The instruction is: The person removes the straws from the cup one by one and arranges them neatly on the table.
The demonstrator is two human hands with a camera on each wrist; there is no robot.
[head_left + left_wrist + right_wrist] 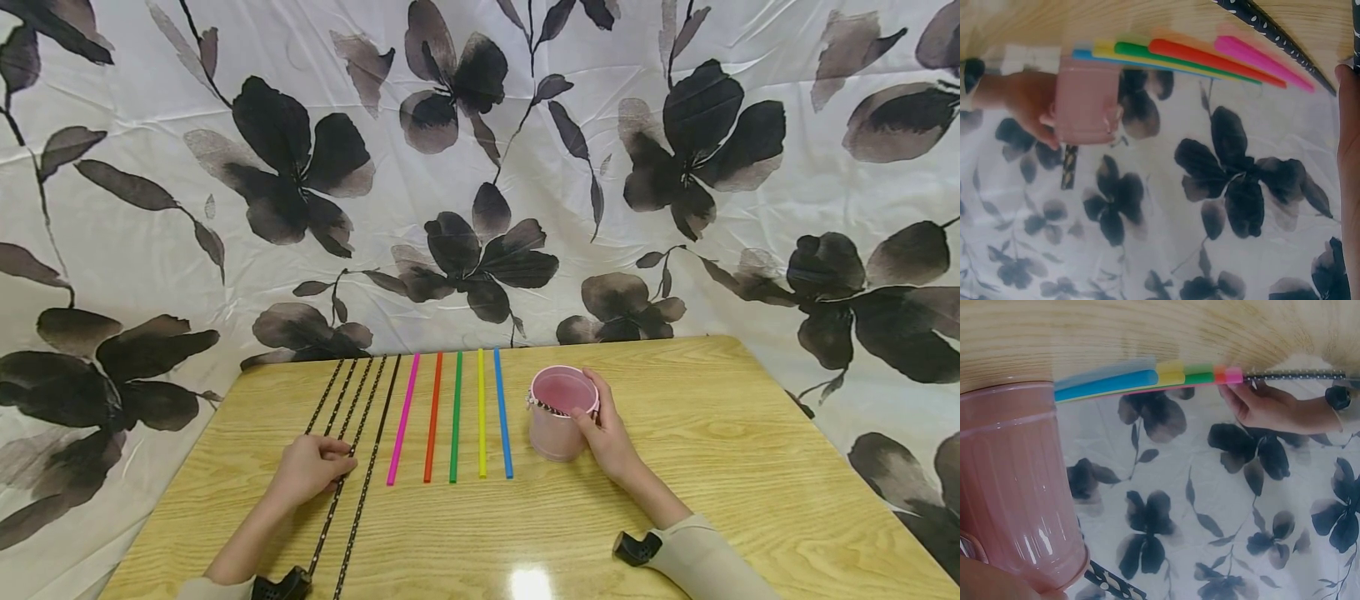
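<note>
My left hand (311, 468) pinches a slim black straw (330, 517) with pale dots, its thumb and fingertips on either side of the straw. Further dotted black straws (327, 398) lie around that hand, partly hidden under it. On the right, my right hand (611, 433) grips a small pink bucket (555, 437) at its side, thumb over the rim. The bucket stands upright on the table. A black-and-white patterned strip (1113, 582) shows at its rim.
Between the hands, plain straws lie roughly parallel on the wooden table (720, 467): pink (403, 421), red (433, 421), green (457, 421), yellow (482, 421) and blue (502, 417). Behind the table hangs a floral cloth (525, 250).
</note>
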